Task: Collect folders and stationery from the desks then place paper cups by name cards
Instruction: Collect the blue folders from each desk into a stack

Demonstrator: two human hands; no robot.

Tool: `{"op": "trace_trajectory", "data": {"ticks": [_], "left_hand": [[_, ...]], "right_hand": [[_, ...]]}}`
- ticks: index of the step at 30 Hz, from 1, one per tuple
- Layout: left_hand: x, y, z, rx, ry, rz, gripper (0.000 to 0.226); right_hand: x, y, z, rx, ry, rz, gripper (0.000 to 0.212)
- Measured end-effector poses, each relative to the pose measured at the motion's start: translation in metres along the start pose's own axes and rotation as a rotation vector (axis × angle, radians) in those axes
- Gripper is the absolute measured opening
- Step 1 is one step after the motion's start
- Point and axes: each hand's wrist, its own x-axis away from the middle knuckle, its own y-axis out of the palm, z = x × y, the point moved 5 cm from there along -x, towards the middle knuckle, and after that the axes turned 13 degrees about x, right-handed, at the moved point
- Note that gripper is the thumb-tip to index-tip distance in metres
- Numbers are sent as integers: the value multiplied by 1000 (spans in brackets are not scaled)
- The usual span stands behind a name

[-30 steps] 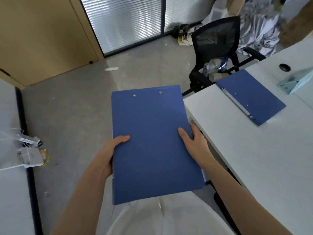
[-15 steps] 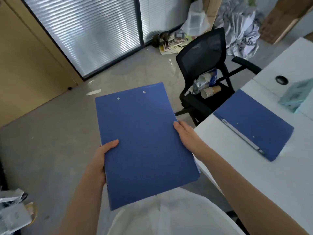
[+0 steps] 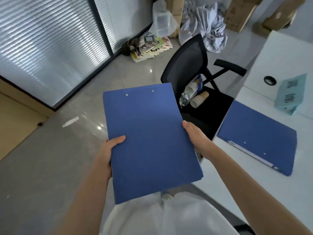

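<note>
I hold a blue folder (image 3: 149,138) flat in front of me, over the floor. My left hand (image 3: 108,153) grips its left edge and my right hand (image 3: 196,136) grips its right edge. A second blue folder (image 3: 260,136) lies closed on the white desk (image 3: 254,184) to my right, apart from my hands. A stack of paper cups (image 3: 199,99) lies on its side on the seat of a black office chair (image 3: 188,65), next to a crumpled silver wrapper. A pale green name card (image 3: 291,94) stands on the desk at far right.
A round cable hole (image 3: 270,80) is in the desk behind the name card. Books, plastic bags and cardboard boxes are piled on the floor beyond the chair. A glass wall with blinds (image 3: 50,39) runs along the left. Grey floor lies ahead.
The view has swung right and moved toward the chair and desk. The folder stays in both hands. The left-hand desk with its cables has left the frame.
</note>
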Motion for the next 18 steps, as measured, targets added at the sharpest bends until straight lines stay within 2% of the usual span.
{"op": "trace_trajectory", "data": {"ticks": [5, 11, 15, 18], "left_hand": [[-53, 32, 56, -92, -94, -104, 32], [-109, 79, 95, -236, -138, -209, 54], [-134, 115, 98, -305, -185, -258, 43], [-150, 143, 96, -344, -201, -281, 34]], "right_hand": [[-38, -7, -15, -107, 133, 139, 53], [-74, -33, 1, -304, 300, 301, 28], [-81, -73, 32, -213, 419, 484, 16], [-83, -110, 50, 23, 489, 600, 9]]}}
